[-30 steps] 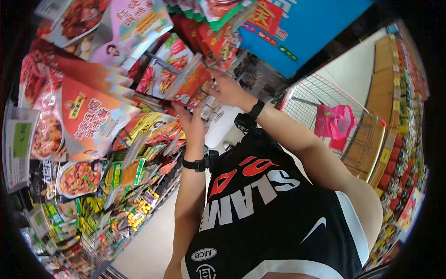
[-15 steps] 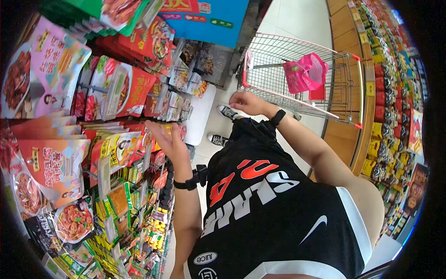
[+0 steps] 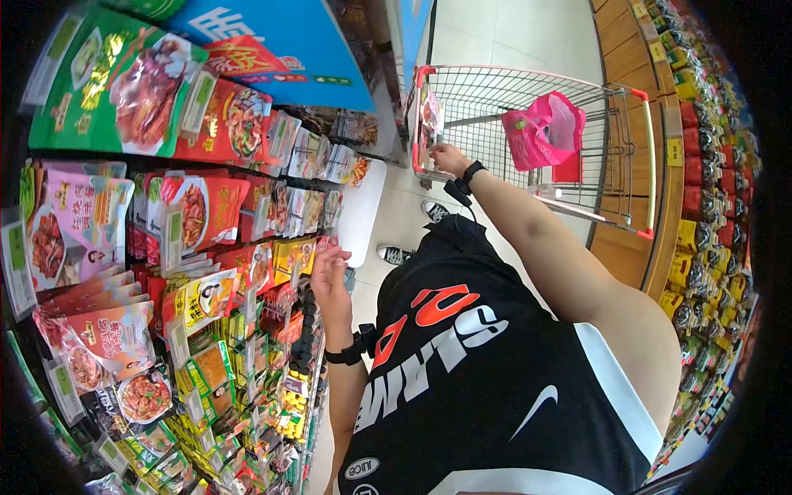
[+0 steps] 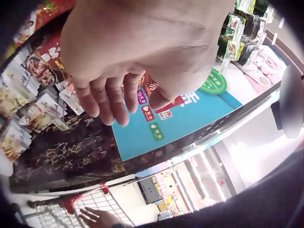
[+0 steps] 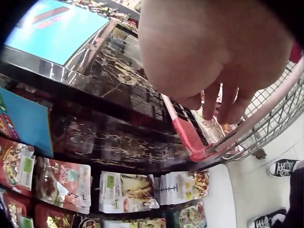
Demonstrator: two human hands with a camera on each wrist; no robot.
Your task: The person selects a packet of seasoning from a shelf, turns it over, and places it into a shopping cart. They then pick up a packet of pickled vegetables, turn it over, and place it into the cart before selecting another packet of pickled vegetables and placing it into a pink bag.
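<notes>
My black shirt (image 3: 495,371) carries "SLAM" in white letters, seen upside down, with red characters above it that I can't make out. Near its hem a small white oval patch (image 3: 361,469) reads "JUICE". The print on the shelf packets (image 3: 198,214) and blue sign (image 3: 280,49) is too blurred to read.

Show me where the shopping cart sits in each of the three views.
Head: the shopping cart is at upper centre-right, the right hand at its red-cornered rim.
Left wrist: only a corner, at the bottom left.
Right wrist: rim and wire side, at centre right.
Shared landmark: the blue sign.
</notes>
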